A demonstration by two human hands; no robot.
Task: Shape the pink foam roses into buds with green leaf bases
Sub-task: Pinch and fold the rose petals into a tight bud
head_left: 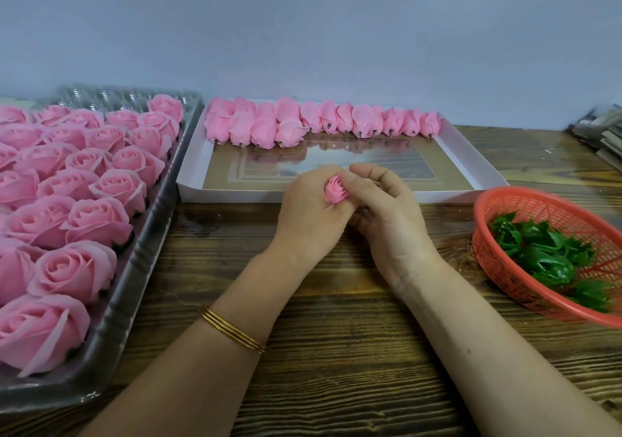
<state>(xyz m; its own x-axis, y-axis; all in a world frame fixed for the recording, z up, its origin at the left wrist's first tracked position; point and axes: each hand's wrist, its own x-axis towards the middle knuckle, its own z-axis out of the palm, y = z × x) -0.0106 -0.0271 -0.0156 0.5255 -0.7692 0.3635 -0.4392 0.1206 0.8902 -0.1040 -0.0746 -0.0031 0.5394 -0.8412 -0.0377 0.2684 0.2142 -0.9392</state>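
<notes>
A plain wall [303, 26] fills the back, pale blue-grey all over. It meets a dark brown wood surface [336, 352] with wavy light and dark lines running across it. The light is soft and even, a bit dimmer in the top corners. A blurry grey pile [600, 134] sits at the far right edge.

A small pink foam rose [336, 193], petals rolled tight, sits between both hands; green leaf bases [542, 251] lie heaped right.
</notes>
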